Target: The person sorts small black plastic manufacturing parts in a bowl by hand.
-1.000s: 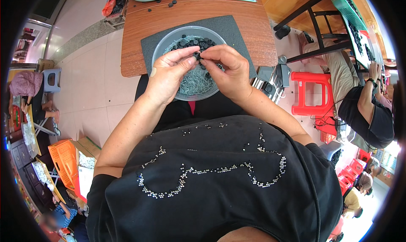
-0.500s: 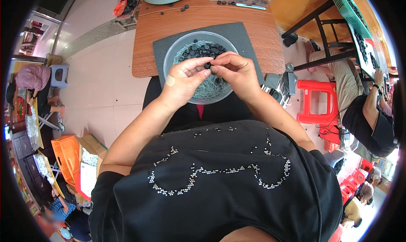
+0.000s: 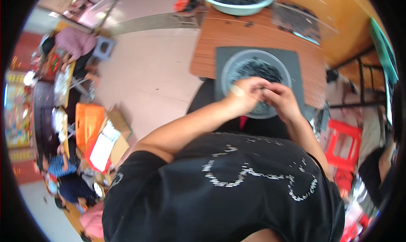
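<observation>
My left hand (image 3: 246,95), with a pale plaster by its wrist, and my right hand (image 3: 282,101) meet fingertip to fingertip. Pinched between them is a small black cap-like part (image 3: 263,89), blurred and mostly covered by fingers. Both hands are closed on it, just over a translucent round bowl (image 3: 288,78). In the bowl lie many black caps (image 3: 264,68) and a spread of thin grey metal pieces (image 3: 239,71) that look like screws or pins. The bowl rests on a dark grey mat (image 3: 298,94) at the near edge of a brown wooden table (image 3: 207,47).
A pale green basin (image 3: 237,8) of black parts and a clear tray (image 3: 296,22) stand at the table's far side. Red stool (image 3: 343,144) and black metal frame (image 3: 361,81) are at right. An orange crate (image 3: 88,123) and cardboard box (image 3: 119,123) sit left; several people work around.
The whole view has swung left and blurred, so table, bowl and hands appear farther right. Both hands stay together over the bowl, still pinching the small black part.
</observation>
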The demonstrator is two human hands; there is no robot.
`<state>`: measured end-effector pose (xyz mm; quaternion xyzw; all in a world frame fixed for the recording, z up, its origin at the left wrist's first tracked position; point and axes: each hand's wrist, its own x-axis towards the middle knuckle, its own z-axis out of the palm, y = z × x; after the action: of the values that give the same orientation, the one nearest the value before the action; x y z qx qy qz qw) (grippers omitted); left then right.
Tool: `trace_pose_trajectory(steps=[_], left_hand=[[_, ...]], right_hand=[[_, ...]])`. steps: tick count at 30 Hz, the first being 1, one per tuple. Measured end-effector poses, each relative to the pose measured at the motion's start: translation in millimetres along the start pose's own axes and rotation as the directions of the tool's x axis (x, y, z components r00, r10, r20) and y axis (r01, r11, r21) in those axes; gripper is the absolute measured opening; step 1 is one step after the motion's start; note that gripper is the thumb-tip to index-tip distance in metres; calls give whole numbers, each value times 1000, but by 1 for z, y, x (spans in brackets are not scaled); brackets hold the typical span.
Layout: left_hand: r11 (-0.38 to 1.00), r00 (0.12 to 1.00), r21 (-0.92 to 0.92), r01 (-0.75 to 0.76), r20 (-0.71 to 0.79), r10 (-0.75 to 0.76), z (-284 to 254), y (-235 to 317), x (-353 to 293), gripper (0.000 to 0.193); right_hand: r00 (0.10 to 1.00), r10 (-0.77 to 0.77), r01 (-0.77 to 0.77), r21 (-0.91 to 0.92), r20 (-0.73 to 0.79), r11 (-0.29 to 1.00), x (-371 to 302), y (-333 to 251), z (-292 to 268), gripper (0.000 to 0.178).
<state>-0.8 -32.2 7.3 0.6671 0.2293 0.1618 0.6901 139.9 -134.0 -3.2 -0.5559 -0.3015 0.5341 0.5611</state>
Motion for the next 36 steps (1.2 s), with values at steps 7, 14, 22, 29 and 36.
trace_pose_trajectory(steps=[7, 14, 22, 29, 36], left_hand=[[989, 992, -73, 126, 4, -126, 3, 7, -1, 27], [983, 992, -129, 129, -1, -130, 6, 4, -5, 32], [999, 997, 40, -9, -80, 12, 12, 7, -14, 33], [987, 997, -146, 73, -11, -75, 17, -22, 6, 41], [942, 948, 223, -250, -142, 285, -37, -48, 4, 43]], right_hand=[[999, -42, 43, 69, -21, 997, 3, 17, 0, 11], [993, -112, 112, 2, -49, 994, 7, 21, 0, 8], [990, -144, 144, -42, 9, 989, 11, 24, 3, 11], [904, -428, 378, -445, -13, 812, 3, 27, -7, 17], [829, -517, 389, -443, -215, 808, 0, 4, 5, 23]])
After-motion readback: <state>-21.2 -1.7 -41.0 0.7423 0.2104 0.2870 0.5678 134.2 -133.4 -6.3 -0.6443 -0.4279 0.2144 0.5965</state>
